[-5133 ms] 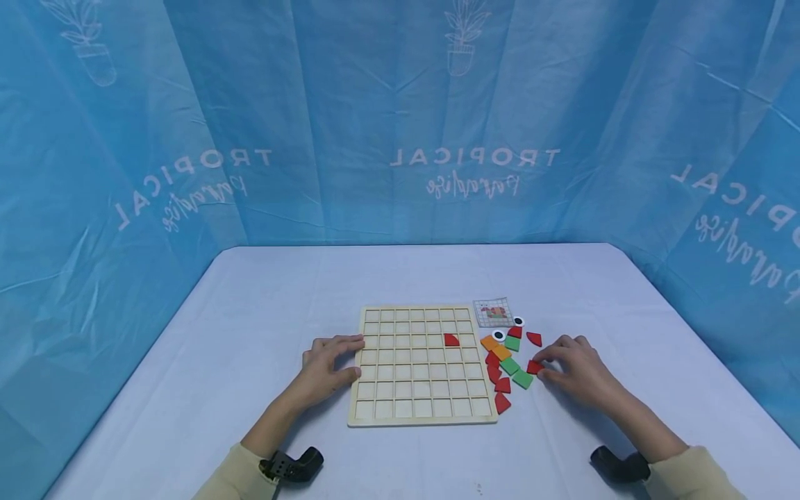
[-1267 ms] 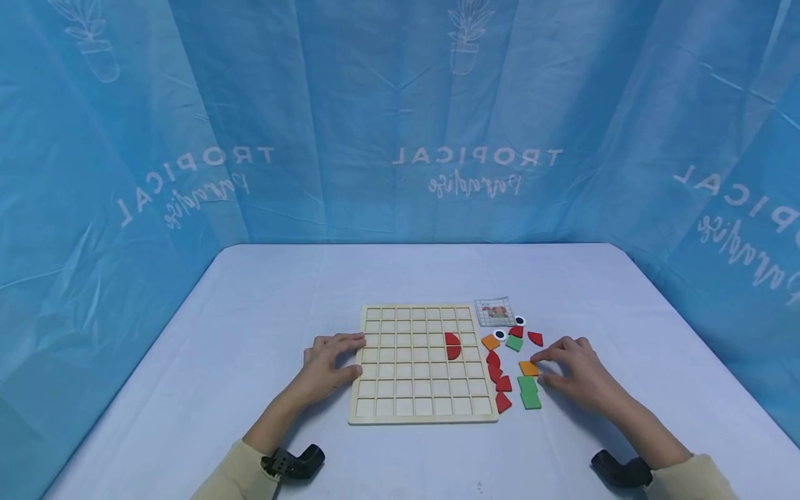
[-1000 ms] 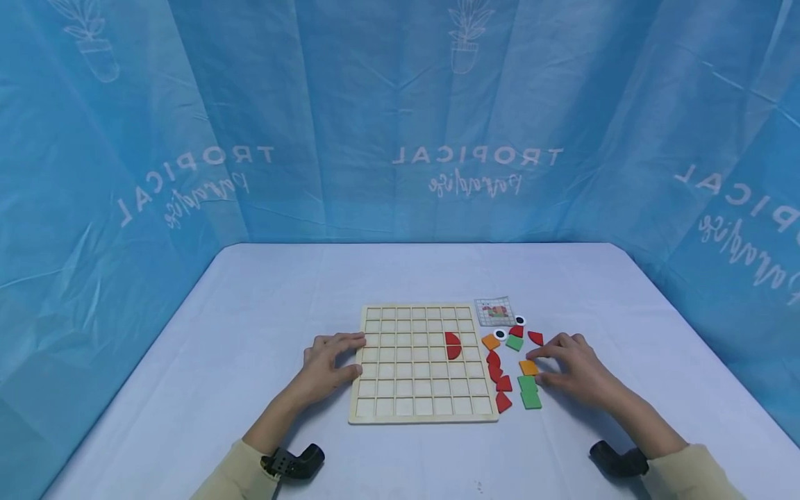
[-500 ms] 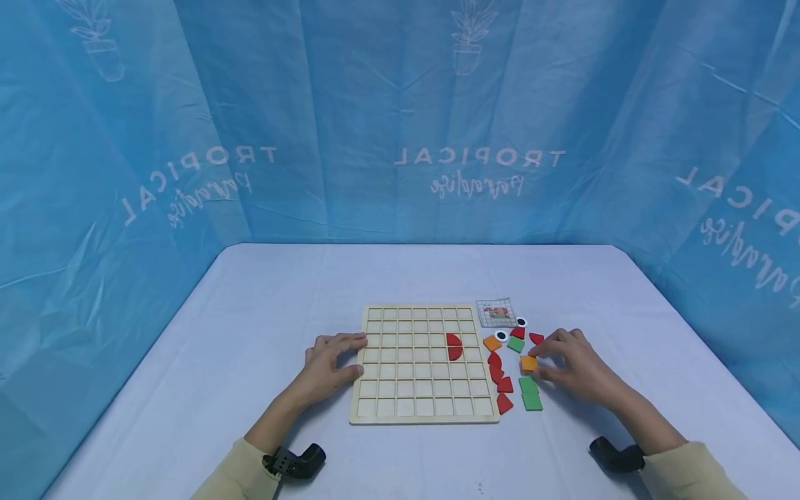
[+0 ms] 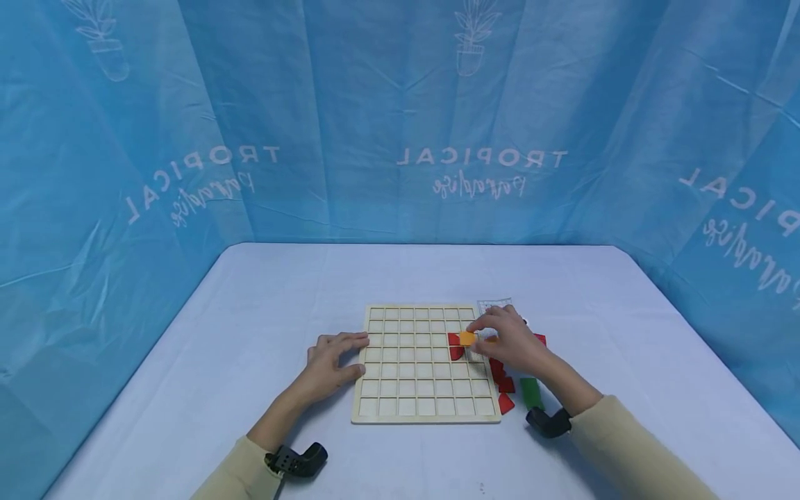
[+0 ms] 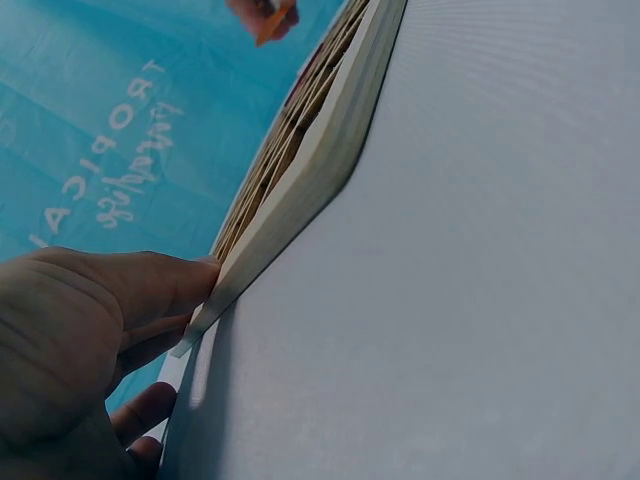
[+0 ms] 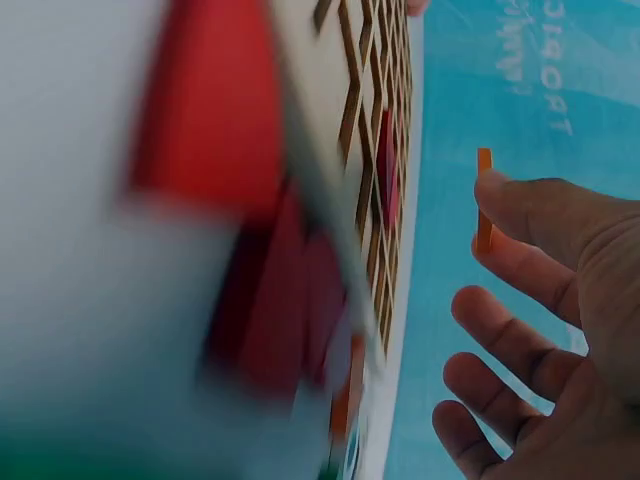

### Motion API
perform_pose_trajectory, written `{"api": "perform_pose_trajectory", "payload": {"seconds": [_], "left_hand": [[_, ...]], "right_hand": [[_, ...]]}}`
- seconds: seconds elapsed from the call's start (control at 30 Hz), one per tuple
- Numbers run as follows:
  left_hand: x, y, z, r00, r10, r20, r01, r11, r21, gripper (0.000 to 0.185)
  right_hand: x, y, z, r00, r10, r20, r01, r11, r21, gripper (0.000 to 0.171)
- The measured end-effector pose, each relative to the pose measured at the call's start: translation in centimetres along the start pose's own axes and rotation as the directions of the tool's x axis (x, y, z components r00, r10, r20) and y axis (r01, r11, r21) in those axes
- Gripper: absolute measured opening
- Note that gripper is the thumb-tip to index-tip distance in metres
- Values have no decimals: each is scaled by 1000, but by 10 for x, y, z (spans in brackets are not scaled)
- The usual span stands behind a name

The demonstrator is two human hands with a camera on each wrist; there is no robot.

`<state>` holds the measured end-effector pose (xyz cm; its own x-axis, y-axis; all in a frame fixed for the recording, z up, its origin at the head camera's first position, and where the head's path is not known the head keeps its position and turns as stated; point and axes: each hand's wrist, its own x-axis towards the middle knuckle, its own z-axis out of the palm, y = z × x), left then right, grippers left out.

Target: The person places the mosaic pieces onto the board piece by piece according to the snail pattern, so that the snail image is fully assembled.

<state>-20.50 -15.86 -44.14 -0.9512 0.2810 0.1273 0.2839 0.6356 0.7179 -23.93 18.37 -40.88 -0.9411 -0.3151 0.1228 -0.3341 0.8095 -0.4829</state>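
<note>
This looks like a makeshift recording booth rather than a home or shop. Blue printed curtains (image 5: 400, 125) reading "TROPICAL Paradise" with potted-plant drawings close off three sides of a counter (image 5: 281, 292) covered in a plain white cloth. Black cameras (image 5: 294, 461) sit strapped to both wrists.

The right hand (image 5: 509, 340) hides most loose pieces and, seemingly, the pattern card (image 5: 494, 304).

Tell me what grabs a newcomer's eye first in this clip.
The right hand holds an orange tile over the wooden grid board in the middle of the white table, beside two red pieces set in it. The left hand rests on the board's left edge.
</note>
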Motion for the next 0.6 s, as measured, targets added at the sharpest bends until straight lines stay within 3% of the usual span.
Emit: {"api": "perform_pose_trajectory", "payload": {"seconds": [0.27, 0.6], "left_hand": [[2, -1, 1, 1000, 1, 4, -1, 1000, -4, 45], [1, -2, 2, 1000, -12, -21, 13, 1000, 15, 46]], "right_hand": [[33, -15, 22, 998, -26, 54, 26, 1000, 3, 24], [43, -14, 30, 992, -73, 104, 77, 996, -34, 23]]}}
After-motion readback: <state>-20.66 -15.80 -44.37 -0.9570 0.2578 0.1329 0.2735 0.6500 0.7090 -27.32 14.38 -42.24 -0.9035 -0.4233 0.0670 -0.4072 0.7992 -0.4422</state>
